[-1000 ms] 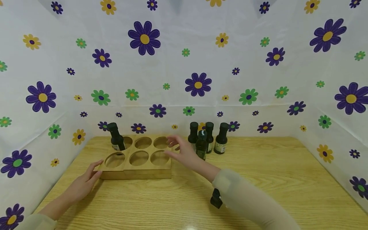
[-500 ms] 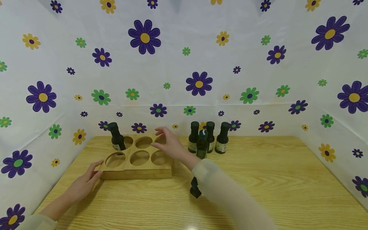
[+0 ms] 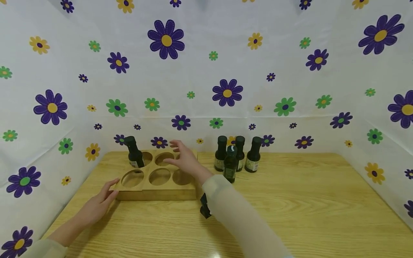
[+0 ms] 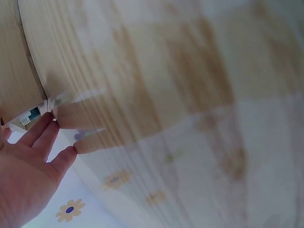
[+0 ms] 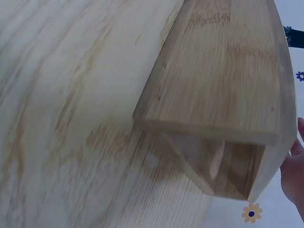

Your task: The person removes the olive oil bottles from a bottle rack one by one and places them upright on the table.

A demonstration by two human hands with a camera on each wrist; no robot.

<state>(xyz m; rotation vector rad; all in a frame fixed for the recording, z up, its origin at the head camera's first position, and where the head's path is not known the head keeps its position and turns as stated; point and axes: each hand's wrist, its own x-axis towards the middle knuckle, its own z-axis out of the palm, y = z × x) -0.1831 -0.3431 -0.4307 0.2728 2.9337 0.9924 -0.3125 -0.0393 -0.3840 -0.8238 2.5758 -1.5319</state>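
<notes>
A wooden bottle holder (image 3: 169,194) with two rows of round holes stands on the table. One dark bottle (image 3: 135,154) leans in its back left hole. My left hand (image 3: 98,206) touches the holder's front left corner with fairly straight fingers; in the left wrist view, the fingertips (image 4: 67,154) meet the wood and table. Over the holder's right part hovers my right hand (image 3: 187,159), its fingers loosely bent and nothing between them. It partly hides the right-hand holes. In the right wrist view, the holder's side shows a hollow end, with my right hand (image 5: 293,178) at the edge.
Several dark bottles with labels stand right of the holder, the nearest bottle (image 3: 230,166) in front of the others. A small black device (image 3: 204,206) sits at the right wrist. A flowered cloth (image 3: 200,68) encloses the table (image 3: 290,211) at back and sides.
My right hand has moved left over the holder, from its right edge towards the middle holes. My left hand stays at the corner. The head view has shifted slightly.
</notes>
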